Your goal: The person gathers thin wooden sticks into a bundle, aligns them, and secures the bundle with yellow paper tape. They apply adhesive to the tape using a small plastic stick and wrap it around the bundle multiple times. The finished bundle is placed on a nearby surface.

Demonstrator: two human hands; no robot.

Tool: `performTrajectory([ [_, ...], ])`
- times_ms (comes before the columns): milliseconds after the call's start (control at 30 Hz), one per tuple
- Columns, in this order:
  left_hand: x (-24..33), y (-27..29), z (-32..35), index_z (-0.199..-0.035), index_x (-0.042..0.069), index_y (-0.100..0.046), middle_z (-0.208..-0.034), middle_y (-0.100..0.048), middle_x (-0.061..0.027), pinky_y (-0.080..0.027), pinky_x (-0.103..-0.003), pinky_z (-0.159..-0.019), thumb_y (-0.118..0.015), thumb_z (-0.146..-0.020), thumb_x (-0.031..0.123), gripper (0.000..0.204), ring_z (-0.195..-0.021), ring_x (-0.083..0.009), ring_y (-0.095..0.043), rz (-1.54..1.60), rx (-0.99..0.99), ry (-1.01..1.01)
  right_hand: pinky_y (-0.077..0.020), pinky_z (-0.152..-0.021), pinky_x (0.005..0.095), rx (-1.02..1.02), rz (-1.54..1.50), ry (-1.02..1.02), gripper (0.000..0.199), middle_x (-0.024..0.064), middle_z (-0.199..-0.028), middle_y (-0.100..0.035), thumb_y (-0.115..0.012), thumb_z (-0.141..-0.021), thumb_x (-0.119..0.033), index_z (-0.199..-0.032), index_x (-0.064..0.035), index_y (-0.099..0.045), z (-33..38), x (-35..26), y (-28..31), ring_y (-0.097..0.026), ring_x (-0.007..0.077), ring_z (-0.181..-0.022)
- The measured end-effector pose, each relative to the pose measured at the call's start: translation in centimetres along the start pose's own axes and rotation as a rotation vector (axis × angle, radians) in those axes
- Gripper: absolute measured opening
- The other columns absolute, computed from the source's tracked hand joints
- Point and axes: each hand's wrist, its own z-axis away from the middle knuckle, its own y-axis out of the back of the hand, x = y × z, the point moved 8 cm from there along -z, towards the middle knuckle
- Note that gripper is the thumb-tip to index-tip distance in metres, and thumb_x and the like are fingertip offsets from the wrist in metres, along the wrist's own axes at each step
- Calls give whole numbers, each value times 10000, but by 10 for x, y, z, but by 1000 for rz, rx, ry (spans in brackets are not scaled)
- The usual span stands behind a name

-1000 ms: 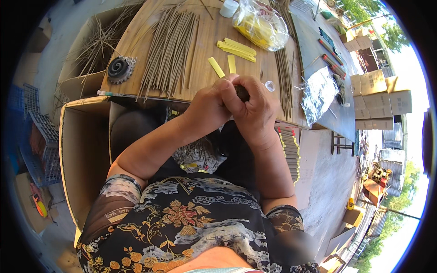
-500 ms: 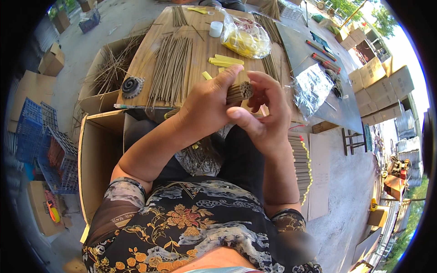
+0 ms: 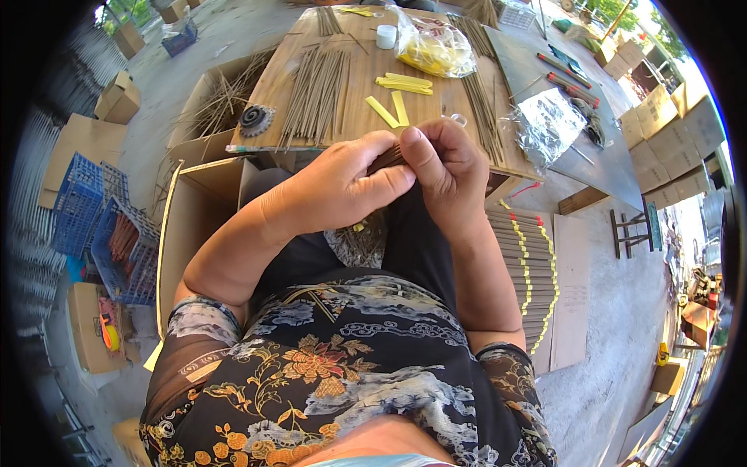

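Note:
A bundle of thin brown incense sticks (image 3: 388,159) lies between my hands, over my lap near the table's front edge. My left hand (image 3: 342,185) is wrapped round it. My right hand (image 3: 450,167) is closed at the bundle's right end, thumb and bent fingers pressed on it; much of the bundle is hidden by the fingers. Just beyond the hands, two yellow paper strips (image 3: 382,112) rest on the wooden table (image 3: 358,82) in a V shape. A small stack of yellow strips (image 3: 405,84) sits behind them. To the left is a spread of loose incense sticks (image 3: 315,97).
A clear bag with yellow contents (image 3: 436,50) and a white round container (image 3: 386,36) stand farther back. At the left corner is a dark coiled object (image 3: 257,121). Yellow-banded bundles (image 3: 533,272) lie low at the right; an open cardboard box (image 3: 198,233) stands at my left.
My right hand, which was open with fingers apart beside the bundle's end, has closed onto it. The whole view has shifted, so the table sits higher and farther right.

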Motion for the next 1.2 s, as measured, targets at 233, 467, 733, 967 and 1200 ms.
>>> performTrajectory([
  [233, -11, -12, 31, -972, 15, -489, -668, -443, 15, -349, -174, -499, -359, -946, 296, 310, -542, -43, -386, 279, -114, 114, -400, -485, 196, -109, -218, -77, 240, 26, -618, -571, -580, -853, -210, -765, 9, -536, 17, 0, -20, -491, 46, -564],
  [467, -25, 0, 53, -959, 23, -479, -651, -451, -9, -315, -148, -428, -382, -915, 414, 405, -473, -32, -362, 421, -46, 256, -388, -541, 172, -346, -431, -258, 257, -1, -698, -533, -613, -831, -181, -966, 18, -525, 25, 4, -35, -458, 33, -610],
  [733, -41, 8, 70, -879, 56, -449, -690, -457, 9, -316, -149, -464, -319, -945, 350, 328, -523, -22, -377, 432, -53, 256, -450, -643, 183, -566, -624, -318, 265, 16, -786, -578, -630, -796, -68, -1014, 27, -514, 36, 20, -78, -526, 47, -729],
  [967, -94, 21, 76, -895, 59, -436, -648, -451, -18, -313, -158, -445, -361, -910, 444, 392, -490, -40, -361, 578, -12, 364, -424, -609, 177, -604, -490, -336, 263, -12, -762, -549, -673, -760, -74, -978, 5, -550, 21, 68, -108, -488, 38, -687],
  [1200, -146, 73, 66, -886, 44, -455, -643, -445, -8, -311, -151, -433, -378, -918, 402, 367, -486, -28, -350, 525, 183, 458, -442, -805, 280, -382, -30, -403, 332, 102, -959, -613, -567, -854, -242, -1067, 13, -561, -62, 153, -97, -567, 166, -902],
])
